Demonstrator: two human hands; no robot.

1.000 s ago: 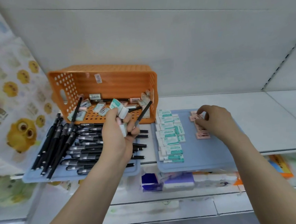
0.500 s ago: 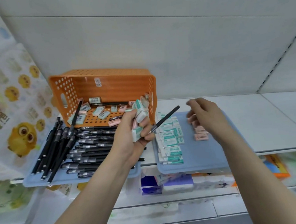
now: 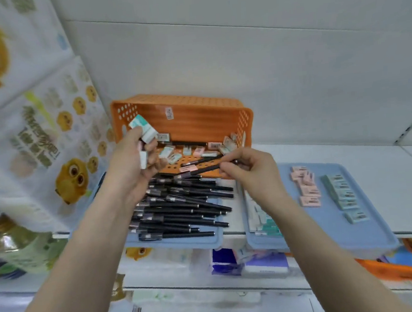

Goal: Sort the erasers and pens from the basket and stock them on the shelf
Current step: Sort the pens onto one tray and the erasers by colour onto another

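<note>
1. The white shelf (image 3: 351, 157) runs across the middle of the frame. It carries everything, so the stock lies at reach height.
2. We count two blue trays. The right tray (image 3: 320, 225) sits at centre right and the left tray (image 3: 183, 243) at centre left, which we judge keeps the two kinds of stock apart.
3. One orange basket (image 3: 196, 116) lies tipped on its side behind the left tray, with its mouth towards us, likely for easy picking. Inside we count roughly ten erasers and two or three pens.
4. The pile of pens (image 3: 180, 208) lies on the left tray, all roughly parallel. We count about twenty, though they overlap too much to be sure.
5. The left hand (image 3: 128, 168), at centre left, is curled round the held erasers (image 3: 144, 127). We see at least three, probably kept as a batch to lay down later.
6. The right hand (image 3: 251, 169), at centre, pinches a single pen (image 3: 201, 170) by one end. It holds the pen level above the pile, seemingly ready to add it.
7. On the right tray, about seven pink erasers (image 3: 306, 186) form a column, and about six teal erasers (image 3: 342, 193) form another to their right. More teal ones show beside the right forearm.
</note>
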